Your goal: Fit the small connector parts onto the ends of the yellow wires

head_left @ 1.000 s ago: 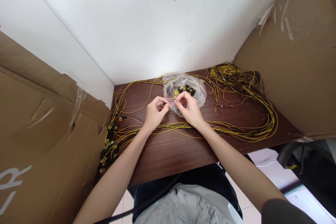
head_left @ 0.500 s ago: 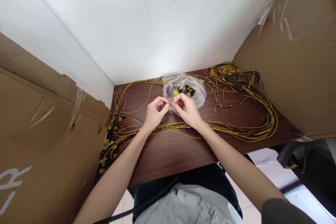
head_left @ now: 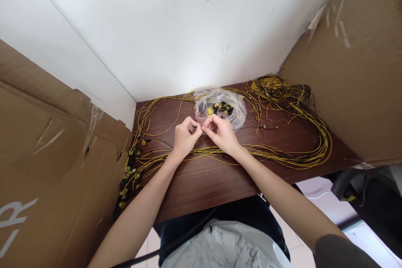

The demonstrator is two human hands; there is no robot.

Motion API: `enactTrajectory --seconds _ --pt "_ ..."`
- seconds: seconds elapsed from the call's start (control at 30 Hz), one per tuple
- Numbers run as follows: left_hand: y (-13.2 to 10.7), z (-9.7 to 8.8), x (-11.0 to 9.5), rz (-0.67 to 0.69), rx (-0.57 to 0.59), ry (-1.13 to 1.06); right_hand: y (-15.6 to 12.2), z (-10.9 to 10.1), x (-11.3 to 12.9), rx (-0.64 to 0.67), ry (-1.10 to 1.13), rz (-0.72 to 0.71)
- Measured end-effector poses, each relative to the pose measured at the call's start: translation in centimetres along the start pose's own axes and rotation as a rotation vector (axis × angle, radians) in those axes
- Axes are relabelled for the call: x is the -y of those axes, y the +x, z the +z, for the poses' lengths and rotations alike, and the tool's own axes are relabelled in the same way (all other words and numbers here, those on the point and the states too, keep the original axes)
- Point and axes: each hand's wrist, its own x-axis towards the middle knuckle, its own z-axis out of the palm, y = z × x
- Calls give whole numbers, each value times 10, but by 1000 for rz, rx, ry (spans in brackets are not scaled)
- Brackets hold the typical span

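Note:
My left hand (head_left: 186,135) pinches a small black piece (head_left: 194,126) between thumb and index finger; its exact kind is too small to tell. Right beside it, my right hand (head_left: 220,133) is closed in a pinch, thumb and index fingertips meeting the left ones. Whatever lies between the right fingertips is hidden. A thin dark wire (head_left: 251,127) runs out to the right from behind the right hand. Just beyond both hands lies a clear plastic bag (head_left: 239,111) with black and yellow connectors (head_left: 223,108) on it. Yellow and black wires (head_left: 254,150) pass beneath my wrists.
The brown tabletop (head_left: 201,184) carries a tangled wire bundle (head_left: 276,90) at the back right. Several connector ends (head_left: 133,153) gather at the left edge. Cardboard stands on the left (head_left: 56,167) and right (head_left: 345,79), with a white wall (head_left: 188,29) behind.
Both hands have shifted very slightly, the right fingertips moving a little left and down toward the left ones. The bag, connectors and wire bundles stay put.

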Motion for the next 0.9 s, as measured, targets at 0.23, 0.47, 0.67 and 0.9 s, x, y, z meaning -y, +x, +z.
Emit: enactTrajectory --seconds 0.23,0.47,0.67,0.9 --pt "0 1 -1 27 -35 -25 2 -1 -4 -39 -34 19" --pt "0 1 -2 18 22 -112 3 -5 -6 -69 -125 5" --pt "0 1 -3 28 36 -130 3 -6 -5 -48 -130 -14" --pt "1 1 -1 38 51 -91 3 -7 -4 -40 -112 -22"
